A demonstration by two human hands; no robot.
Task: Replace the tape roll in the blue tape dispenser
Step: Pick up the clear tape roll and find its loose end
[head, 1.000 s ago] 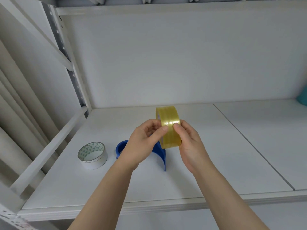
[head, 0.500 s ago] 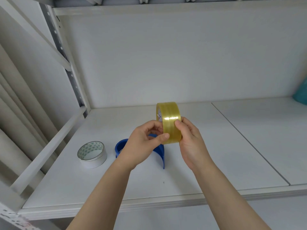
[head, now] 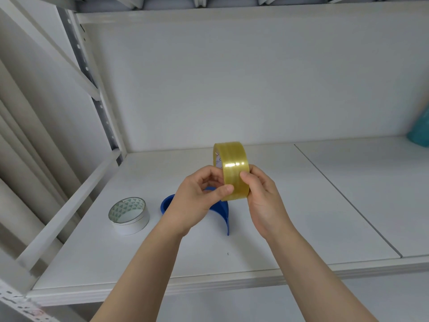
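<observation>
As before, both hands [head: 197, 201] – tape roll [head: 232, 170].

A: How many tape rolls?
B: Two: one yellow roll [head: 232, 170] between the fingers [head: 226, 189], one white roll [head: 129, 214] left of them.
A: Dispensers?
B: One dispenser [head: 221, 211], just below the fingers.

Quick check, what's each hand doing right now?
Left hand: closed on the yellow tape roll, thumb on its outer face.
Right hand: closed on the same roll, from the other side.
</observation>
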